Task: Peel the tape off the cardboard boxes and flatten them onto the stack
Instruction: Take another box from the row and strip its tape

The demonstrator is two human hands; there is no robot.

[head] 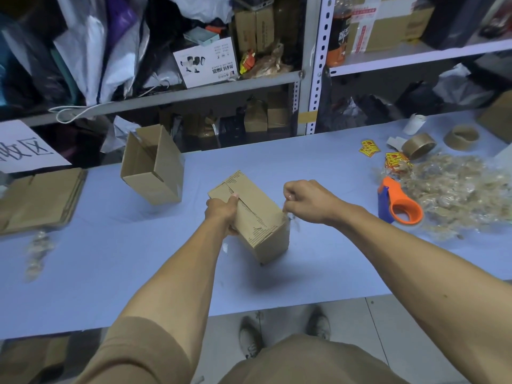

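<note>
1. The left hand (221, 210) gripped the closed box (250, 217) at the desk (110, 259) centre; the right hand (303, 202) pinched tape (286, 216) at its corner.
2. Best to pull low and steadily, box braced.
3. Two boxes stood: this one and an open box (152, 166); one flattened stack (38, 199) lay at the left edge.

You have one view, worn on your head. It looks forward and down, close over the table (83, 286) toward the shelves (310, 79).
</note>
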